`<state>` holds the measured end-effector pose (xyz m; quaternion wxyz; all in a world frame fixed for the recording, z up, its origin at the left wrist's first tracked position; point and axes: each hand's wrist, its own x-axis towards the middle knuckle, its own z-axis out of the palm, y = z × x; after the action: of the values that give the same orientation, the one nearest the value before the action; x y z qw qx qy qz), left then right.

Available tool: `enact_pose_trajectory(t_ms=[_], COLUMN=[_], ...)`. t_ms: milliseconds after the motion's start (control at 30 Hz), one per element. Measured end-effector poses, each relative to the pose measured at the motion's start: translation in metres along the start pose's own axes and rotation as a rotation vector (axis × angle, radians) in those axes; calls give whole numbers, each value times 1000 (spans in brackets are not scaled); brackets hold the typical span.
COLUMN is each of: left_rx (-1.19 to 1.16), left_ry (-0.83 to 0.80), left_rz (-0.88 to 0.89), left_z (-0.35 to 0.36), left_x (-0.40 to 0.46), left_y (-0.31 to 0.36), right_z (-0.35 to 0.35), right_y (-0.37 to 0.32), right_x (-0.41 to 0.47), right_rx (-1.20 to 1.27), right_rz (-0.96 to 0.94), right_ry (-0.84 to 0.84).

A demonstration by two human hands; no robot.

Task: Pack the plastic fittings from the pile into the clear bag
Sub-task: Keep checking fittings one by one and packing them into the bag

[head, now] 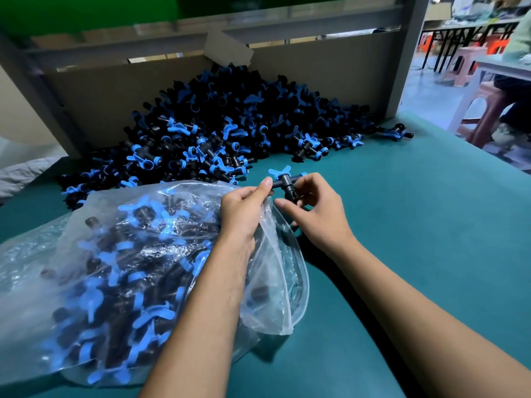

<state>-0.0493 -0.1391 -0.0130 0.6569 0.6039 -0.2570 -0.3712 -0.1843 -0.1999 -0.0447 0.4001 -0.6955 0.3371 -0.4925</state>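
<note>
A large pile of black and blue plastic fittings (pixel 230 122) lies on the green table against a cardboard wall. A clear bag (pixel 115 268) full of the same fittings lies at the near left, its mouth facing right. My left hand (pixel 244 208) grips the upper rim of the bag's mouth and its thumb touches one end of a black tee fitting with blue wings (pixel 284 182). My right hand (pixel 313 208) holds that fitting just above the bag's opening.
The green table (pixel 416 225) stretches to the right and front. A cardboard sheet (pixel 330 73) and grey metal frame (pixel 408 53) back the pile. A few stray fittings (pixel 396 132) lie at the pile's right end. Pink stools (pixel 482 110) and a seated person are at the far right.
</note>
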Motion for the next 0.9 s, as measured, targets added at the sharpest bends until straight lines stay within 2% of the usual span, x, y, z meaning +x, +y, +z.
enact_pose_trajectory(t_ms=[67, 133, 233, 333, 467, 567, 733, 900], left_rx=[14, 10, -18, -30, -58, -117, -161, -153], left_ry=[-20, -68, -105, -65, -28, 9, 36, 44], left_rz=[9, 28, 60, 105, 129, 120, 133, 262], left_z=[1, 3, 6, 4, 2, 1, 0, 1], left_x=[-2, -3, -7, -6, -4, -3, -4, -6], left_y=[0, -1, 1, 1, 3, 5, 9, 22], right_z=[0, -1, -1, -12, -22, -23, -25, -25], right_y=[1, 1, -3, -6, -7, -7, -4, -5], right_x=[-1, 1, 3, 9, 14, 15, 15, 7], right_rx=[-122, -112, 249, 625, 908, 983, 971, 682], right_rz=[-84, -54, 167, 357, 598, 685, 641, 359], right_ry=[40, 94, 98, 21, -14, -22, -63, -360])
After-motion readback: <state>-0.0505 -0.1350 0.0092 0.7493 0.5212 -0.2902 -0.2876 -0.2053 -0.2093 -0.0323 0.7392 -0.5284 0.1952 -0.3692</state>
